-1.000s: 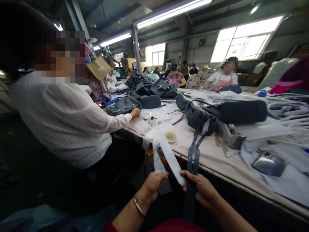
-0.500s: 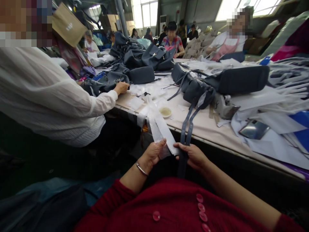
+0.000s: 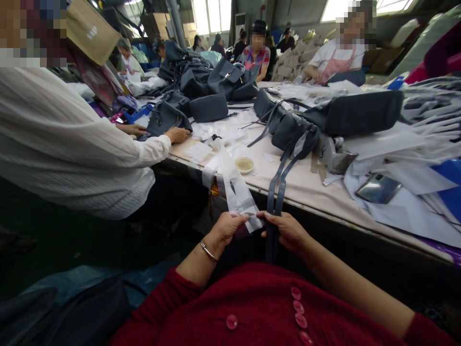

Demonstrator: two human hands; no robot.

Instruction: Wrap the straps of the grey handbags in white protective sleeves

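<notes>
My left hand [image 3: 226,228] pinches the near ends of a white paper strip [image 3: 246,198], thumb on top. The strip looks folded or doubled, and its far end lies over the table edge. In my right hand [image 3: 290,231] are two dark blue-grey straps [image 3: 272,194], gripped side by side, with their ends hanging below. The right fingertips reach to the paper's near edge; whether they also grip it I cannot tell. The straps run up to a small dark backpack [image 3: 293,137] lying on the table.
A small dish [image 3: 244,165] stands near the table [image 3: 331,202] edge, beyond the paper. Right of the bag are a tape dispenser [image 3: 336,156], a phone [image 3: 379,188] and loose white sheets. At left a co-worker's hand [image 3: 179,135] touches another dark bag [image 3: 169,115]. More bags are piled behind.
The paper's near end has been turned or folded over between my hands. My right hand keeps the straps. The co-worker's second hand has come into view at the left bag.
</notes>
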